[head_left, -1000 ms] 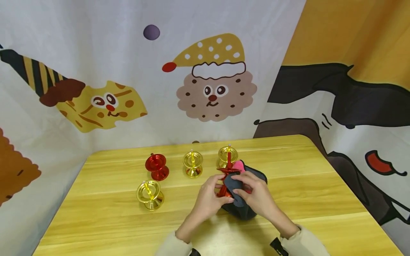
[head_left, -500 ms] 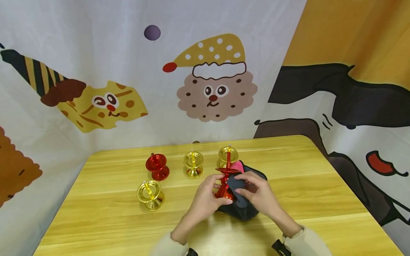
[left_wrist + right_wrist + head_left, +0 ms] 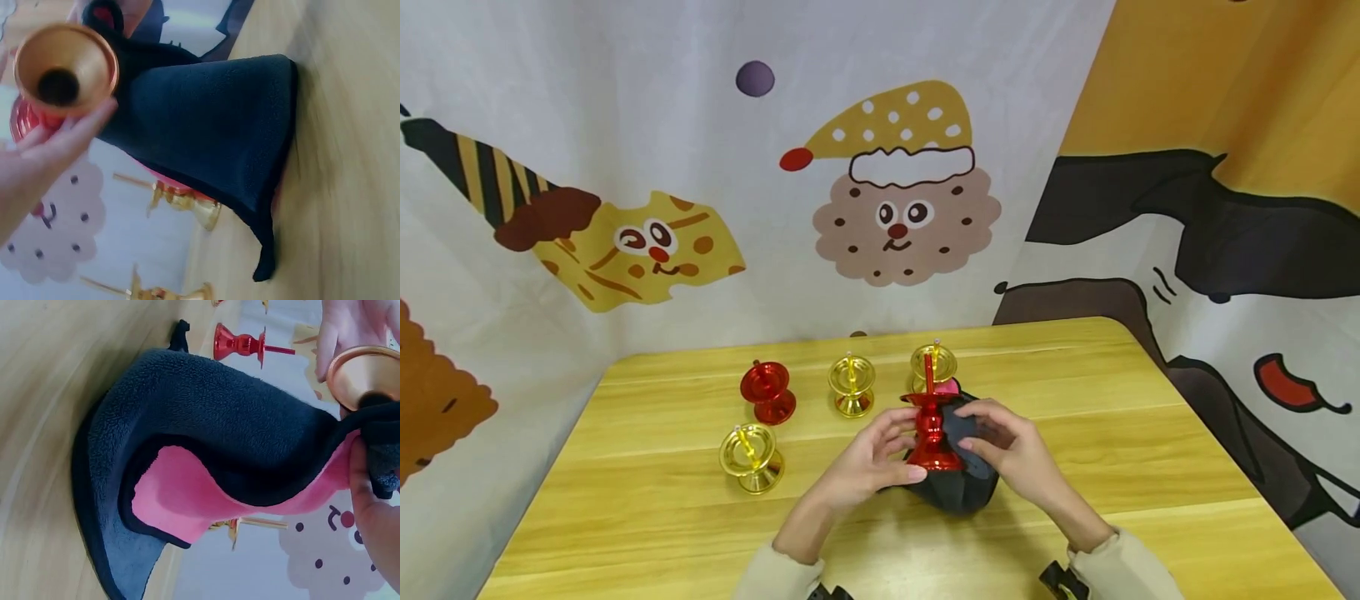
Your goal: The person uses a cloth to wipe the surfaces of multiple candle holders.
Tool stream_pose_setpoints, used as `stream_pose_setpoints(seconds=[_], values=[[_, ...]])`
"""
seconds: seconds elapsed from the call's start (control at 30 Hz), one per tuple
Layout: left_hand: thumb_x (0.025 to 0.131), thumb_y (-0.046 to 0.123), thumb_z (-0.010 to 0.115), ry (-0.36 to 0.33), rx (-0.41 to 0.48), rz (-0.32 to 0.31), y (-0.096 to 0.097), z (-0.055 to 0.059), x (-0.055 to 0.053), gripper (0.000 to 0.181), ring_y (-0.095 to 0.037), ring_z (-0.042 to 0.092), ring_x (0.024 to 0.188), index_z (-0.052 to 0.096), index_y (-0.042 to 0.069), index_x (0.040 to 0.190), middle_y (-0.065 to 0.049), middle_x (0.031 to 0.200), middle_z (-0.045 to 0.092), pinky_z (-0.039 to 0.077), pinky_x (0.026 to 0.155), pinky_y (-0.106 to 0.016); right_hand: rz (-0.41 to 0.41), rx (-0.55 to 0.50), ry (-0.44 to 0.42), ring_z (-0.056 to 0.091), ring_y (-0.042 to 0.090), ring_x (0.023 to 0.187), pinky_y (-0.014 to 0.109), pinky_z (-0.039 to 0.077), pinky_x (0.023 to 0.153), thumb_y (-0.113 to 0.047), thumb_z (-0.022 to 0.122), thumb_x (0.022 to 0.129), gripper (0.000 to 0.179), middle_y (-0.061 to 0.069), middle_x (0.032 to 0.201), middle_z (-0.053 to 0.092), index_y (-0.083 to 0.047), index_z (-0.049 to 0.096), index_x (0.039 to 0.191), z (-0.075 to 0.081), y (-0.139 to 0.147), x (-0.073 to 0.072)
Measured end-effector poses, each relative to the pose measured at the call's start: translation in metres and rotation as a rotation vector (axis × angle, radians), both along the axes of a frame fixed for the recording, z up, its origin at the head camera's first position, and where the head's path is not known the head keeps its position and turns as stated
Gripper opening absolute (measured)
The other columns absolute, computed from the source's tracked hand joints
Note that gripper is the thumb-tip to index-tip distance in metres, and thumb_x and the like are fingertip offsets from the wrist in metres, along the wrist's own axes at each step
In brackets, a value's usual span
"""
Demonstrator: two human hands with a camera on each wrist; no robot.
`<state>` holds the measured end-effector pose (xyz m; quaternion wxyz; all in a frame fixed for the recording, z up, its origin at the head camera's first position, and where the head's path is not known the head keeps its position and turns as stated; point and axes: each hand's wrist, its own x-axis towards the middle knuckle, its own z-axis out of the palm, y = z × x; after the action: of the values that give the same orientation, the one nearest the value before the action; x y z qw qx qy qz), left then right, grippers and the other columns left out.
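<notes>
A shiny red candlestick [image 3: 931, 427], with a dish near its top and a thin red spike, is held roughly upright by its base in my left hand [image 3: 853, 468]. In the left wrist view, its hollow copper-coloured underside [image 3: 94, 53] faces the camera. My right hand [image 3: 1021, 454] pinches a folded part of a dark grey cloth [image 3: 957, 493] against the candlestick's right side. The rest of the cloth hangs down to the table, and the right wrist view shows its pink reverse [image 3: 178, 494]. The right fingertips are partly hidden by the folds.
Another red candlestick [image 3: 773, 407] stands at the back left of the wooden table [image 3: 625, 533]. Gold candlesticks stand at the front left [image 3: 760, 477], back middle [image 3: 853, 404] and behind the cloth [image 3: 943, 354]. A printed curtain [image 3: 685, 108] hangs behind the table.
The left hand has drifted left and the candlestick has come out from behind the cloth, showing more of its stem and base. The cloth has shifted a little left; the standing candlesticks stayed put.
</notes>
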<state>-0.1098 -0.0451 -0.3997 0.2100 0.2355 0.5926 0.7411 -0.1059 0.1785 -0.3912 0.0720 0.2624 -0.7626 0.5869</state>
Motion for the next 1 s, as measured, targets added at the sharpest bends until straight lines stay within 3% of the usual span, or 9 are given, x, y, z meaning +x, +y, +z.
stream_pose_setpoints(seconds=[0.17,0.3,0.4,0.6,0.7,0.77,0.83,0.93,1.0], values=[[0.076,0.015,0.076,0.080,-0.242,0.183,0.013,0.002,0.005,0.060,-0.026,0.049,0.101,0.044,0.008,0.126,-0.010,0.113,0.051,0.050,0.082,-0.035,-0.097,0.126,0.107,0.053,0.011,0.074,0.020,0.052,0.061,0.011,0.071,0.070,0.035,0.007,0.097,0.060,-0.004,0.064,0.101,0.001,-0.009,0.004],[0.073,0.011,0.077,0.170,-0.344,0.238,0.017,0.000,0.007,0.059,-0.025,0.052,0.097,0.046,0.004,0.123,-0.010,0.106,0.054,0.051,0.080,-0.035,-0.185,0.291,0.268,0.056,0.014,0.075,0.019,0.048,0.055,0.008,0.077,0.065,0.038,0.003,0.096,0.060,-0.007,0.066,0.098,0.003,-0.018,0.009],[0.074,0.006,0.076,0.135,-0.301,0.209,0.014,-0.001,0.006,0.060,-0.024,0.053,0.097,0.045,0.001,0.125,-0.011,0.108,0.055,0.050,0.083,-0.033,-0.157,0.289,0.282,0.057,0.016,0.079,0.019,0.049,0.058,0.009,0.076,0.065,0.039,0.005,0.098,0.059,-0.007,0.066,0.100,0.003,-0.017,0.009],[0.080,0.004,0.069,-0.040,-0.094,0.019,-0.001,0.000,0.002,0.064,-0.026,0.050,0.106,0.036,-0.001,0.135,-0.018,0.124,0.050,0.047,0.087,-0.032,-0.001,0.063,-0.025,0.055,0.012,0.082,0.022,0.052,0.070,0.012,0.067,0.074,0.035,0.007,0.100,0.058,-0.002,0.060,0.105,-0.001,-0.002,0.000],[0.081,0.007,0.069,-0.081,-0.057,-0.023,-0.002,0.002,0.003,0.067,-0.028,0.047,0.113,0.033,-0.001,0.136,-0.019,0.128,0.046,0.044,0.093,-0.036,0.015,0.051,-0.089,0.055,0.011,0.083,0.024,0.053,0.069,0.009,0.067,0.076,0.033,0.007,0.102,0.058,-0.002,0.059,0.107,-0.002,0.001,-0.001],[0.079,0.008,0.072,-0.071,-0.108,0.021,0.002,0.002,0.004,0.067,-0.028,0.047,0.112,0.036,0.002,0.135,-0.016,0.127,0.047,0.044,0.093,-0.037,0.003,0.073,-0.077,0.055,0.012,0.083,0.025,0.053,0.069,0.007,0.068,0.076,0.032,0.008,0.102,0.058,-0.002,0.060,0.106,-0.002,0.000,0.000],[0.076,0.011,0.075,-0.017,-0.208,0.099,0.007,0.002,0.005,0.068,-0.026,0.048,0.107,0.039,0.003,0.133,-0.012,0.121,0.049,0.045,0.090,-0.037,-0.027,0.113,-0.028,0.055,0.013,0.081,0.024,0.052,0.067,0.006,0.070,0.074,0.033,0.007,0.102,0.058,-0.004,0.062,0.104,-0.001,-0.005,0.003],[0.072,0.013,0.079,0.078,-0.361,0.201,0.014,0.000,0.006,0.070,-0.024,0.050,0.101,0.043,0.004,0.131,-0.008,0.112,0.052,0.049,0.084,-0.036,-0.077,0.192,0.110,0.052,0.012,0.072,0.021,0.050,0.059,0.005,0.074,0.070,0.035,0.004,0.098,0.058,-0.007,0.064,0.102,0.001,-0.012,0.007],[0.071,0.011,0.079,0.097,-0.391,0.221,0.016,0.000,0.006,0.071,-0.024,0.051,0.099,0.043,0.002,0.131,-0.007,0.107,0.054,0.050,0.083,-0.036,-0.098,0.233,0.202,0.050,0.012,0.067,0.020,0.047,0.054,0.004,0.076,0.068,0.036,0.003,0.095,0.057,-0.007,0.065,0.101,0.002,-0.015,0.010]])
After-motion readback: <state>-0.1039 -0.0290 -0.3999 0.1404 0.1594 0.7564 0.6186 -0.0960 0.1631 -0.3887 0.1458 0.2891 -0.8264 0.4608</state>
